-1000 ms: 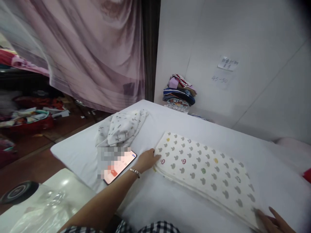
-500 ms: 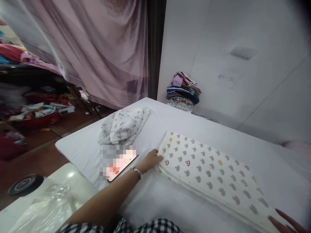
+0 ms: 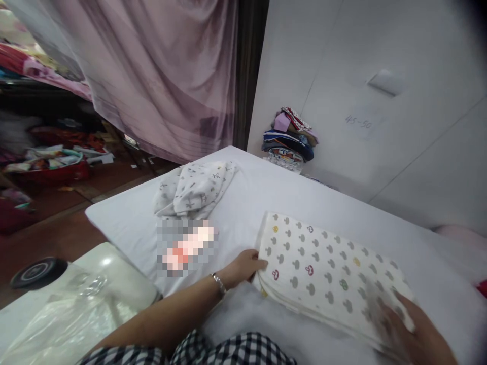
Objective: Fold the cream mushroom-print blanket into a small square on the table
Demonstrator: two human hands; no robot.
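Observation:
A folded white cloth [image 3: 315,266] printed with grey, red, yellow and green mushrooms lies on the white-covered table [image 3: 251,187]. At its left edge my left hand [image 3: 247,266], with a silver bracelet on the wrist, pinches the layers, thumb on top. My right hand [image 3: 418,324] is at the cloth's right end, smeared by motion, with a lifted bit of the fabric between thumb and fingers. Beyond my left arm is a crumpled white cloth [image 3: 200,187] with small dark prints. A pixelated phone-like thing [image 3: 188,248] lies just in front of it.
To the left stands a white machine-like body [image 3: 125,276] with a dark wheel [image 3: 40,274] and clear plastic [image 3: 57,324] on it. A stack of folded fabrics [image 3: 289,139] rises by the wall past the table's far edge. A pink curtain [image 3: 171,76] hangs behind.
My right hand has moved left and inward with the cloth's right end, which now reaches less far. My left hand keeps its pinch, and the cloth's left edge sits slightly lower and further right in view.

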